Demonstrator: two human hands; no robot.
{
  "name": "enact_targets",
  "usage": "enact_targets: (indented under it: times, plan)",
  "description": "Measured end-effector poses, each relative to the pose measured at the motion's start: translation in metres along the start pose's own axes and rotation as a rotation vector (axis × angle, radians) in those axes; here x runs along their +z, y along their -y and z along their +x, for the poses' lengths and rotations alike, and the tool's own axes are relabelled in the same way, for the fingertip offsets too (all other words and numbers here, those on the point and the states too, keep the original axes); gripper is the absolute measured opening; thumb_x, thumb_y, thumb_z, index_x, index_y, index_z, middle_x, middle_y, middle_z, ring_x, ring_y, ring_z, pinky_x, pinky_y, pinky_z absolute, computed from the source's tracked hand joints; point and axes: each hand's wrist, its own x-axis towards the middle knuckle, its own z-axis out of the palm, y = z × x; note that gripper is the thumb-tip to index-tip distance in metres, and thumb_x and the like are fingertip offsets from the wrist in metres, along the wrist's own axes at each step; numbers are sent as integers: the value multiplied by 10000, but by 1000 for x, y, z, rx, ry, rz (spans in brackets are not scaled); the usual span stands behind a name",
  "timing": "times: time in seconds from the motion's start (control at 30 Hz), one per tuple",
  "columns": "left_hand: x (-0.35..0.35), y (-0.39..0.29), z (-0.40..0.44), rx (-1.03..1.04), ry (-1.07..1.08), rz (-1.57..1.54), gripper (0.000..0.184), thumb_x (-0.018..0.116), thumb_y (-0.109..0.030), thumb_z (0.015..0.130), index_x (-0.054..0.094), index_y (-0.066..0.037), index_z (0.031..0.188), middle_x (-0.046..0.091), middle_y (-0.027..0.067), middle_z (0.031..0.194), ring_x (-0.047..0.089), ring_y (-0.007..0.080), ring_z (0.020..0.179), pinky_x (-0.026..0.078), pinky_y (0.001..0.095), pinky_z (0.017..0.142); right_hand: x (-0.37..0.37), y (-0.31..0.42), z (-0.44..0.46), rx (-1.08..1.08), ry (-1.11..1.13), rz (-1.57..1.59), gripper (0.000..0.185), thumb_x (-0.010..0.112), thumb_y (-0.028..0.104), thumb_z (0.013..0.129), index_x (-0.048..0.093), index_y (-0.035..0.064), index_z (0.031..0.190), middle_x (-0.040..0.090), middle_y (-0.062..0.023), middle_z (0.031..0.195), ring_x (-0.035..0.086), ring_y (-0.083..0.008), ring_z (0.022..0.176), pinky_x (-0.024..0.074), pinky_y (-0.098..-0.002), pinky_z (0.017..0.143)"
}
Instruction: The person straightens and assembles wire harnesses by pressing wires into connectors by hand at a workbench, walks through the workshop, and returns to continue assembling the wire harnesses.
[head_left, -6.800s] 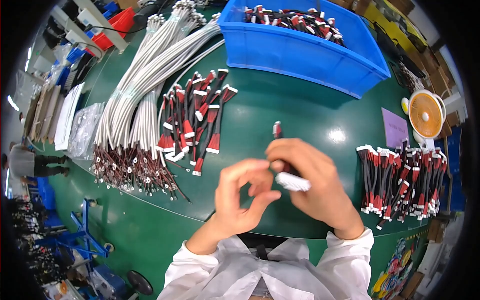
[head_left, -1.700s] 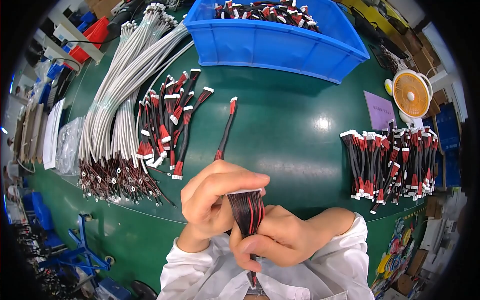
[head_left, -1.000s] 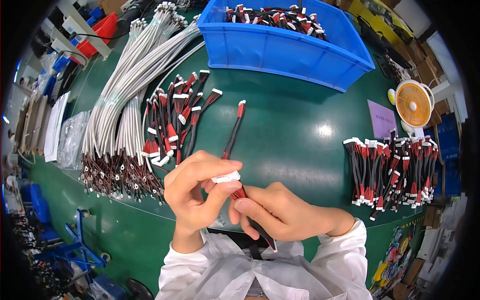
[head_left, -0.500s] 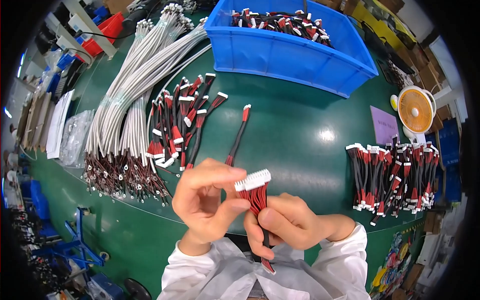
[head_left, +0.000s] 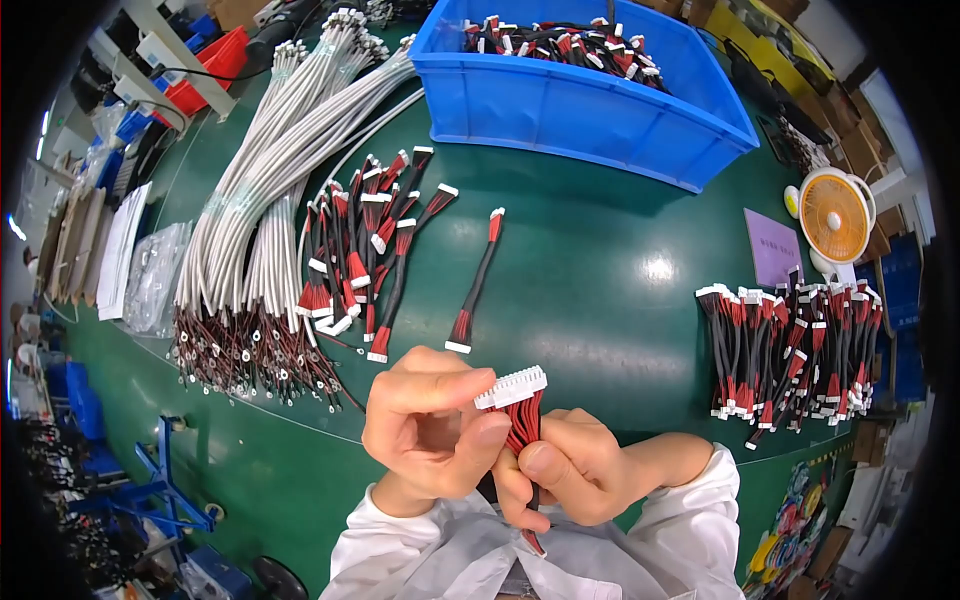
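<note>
A short wire harness with a wide white connector (head_left: 512,388) is held up in front of my body. Red and black wires run down from that connector into a dark sleeve, mostly hidden by fingers. My right hand (head_left: 572,465) is closed around the wires just below the connector. At the connector's left end, my left hand (head_left: 428,425) pinches with thumb and index finger. The harness's lower end (head_left: 533,542) pokes out beneath my right hand. A single similar harness (head_left: 478,280) lies on the table beyond my hands.
A loose pile of harnesses (head_left: 352,255) lies left of centre, beside bundled white cables (head_left: 260,180). A blue bin (head_left: 570,115) holding many harnesses stands at the back. Rows of harnesses (head_left: 790,350) lie at right, near a purple card (head_left: 772,247) and an orange fan (head_left: 835,218).
Both hands and the harness have come slightly lower, nearer my body. The near end of the single harness on the table now shows beyond my left hand.
</note>
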Motion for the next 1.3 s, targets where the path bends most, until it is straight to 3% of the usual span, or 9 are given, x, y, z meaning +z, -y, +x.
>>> enact_targets:
  times: [0.1, 0.23, 0.3, 0.4, 1.13, 1.3]
  plan:
    - [4, 1, 0, 61, -50, 1, 350, 689, 47, 703, 529, 44, 1015, 560, 121, 795, 505, 106, 588, 388, 211, 494, 0, 0, -1, 30, -12, 37, 252, 309, 135, 990, 443, 12, 815, 514, -16, 529, 475, -143, 409, 370, -264, 416]
    - [4, 4, 6, 118, -58, -129, 335, 681, 39, 702, 532, 39, 1002, 560, 120, 799, 510, 122, 583, 391, 223, 478, 4, -12, 1, -19, 35, -7, 230, 327, 125, 985, 444, 14, 822, 500, -18, 521, 467, -160, 403, 361, -277, 412]
    - [-1, 0, 12, 52, 75, -104, 311, 656, 43, 682, 557, 53, 977, 586, 133, 804, 532, 141, 585, 397, 234, 464, 5, -13, 0, -53, 11, -23, 215, 339, 124, 982, 445, 15, 830, 495, -19, 522, 460, -175, 399, 356, -288, 408]
    - [0, -4, 18, 93, 177, 20, 290, 627, 42, 662, 588, 62, 949, 616, 146, 812, 555, 153, 595, 408, 243, 460, 5, -13, -2, -61, 15, -24, 203, 352, 121, 977, 441, 10, 833, 501, -17, 534, 459, -181, 398, 356, -292, 405]
    - [1, -5, 16, 143, 152, 75, 241, 598, -6, 681, 600, 57, 914, 622, 130, 749, 530, 143, 524, 395, 235, 431, 7, -15, -5, -199, -41, -265, 178, 386, 87, 953, 445, -26, 830, 476, -12, 513, 440, -199, 362, 337, -309, 366]
    - [-5, 0, 26, 158, 170, 140, 198, 583, -45, 771, 601, 57, 939, 627, 128, 764, 549, 164, 557, 409, 261, 480, -1, 5, 1, 24, 43, -17, 237, 334, 128, 984, 444, -1, 818, 490, -16, 510, 452, -155, 380, 350, -278, 391]
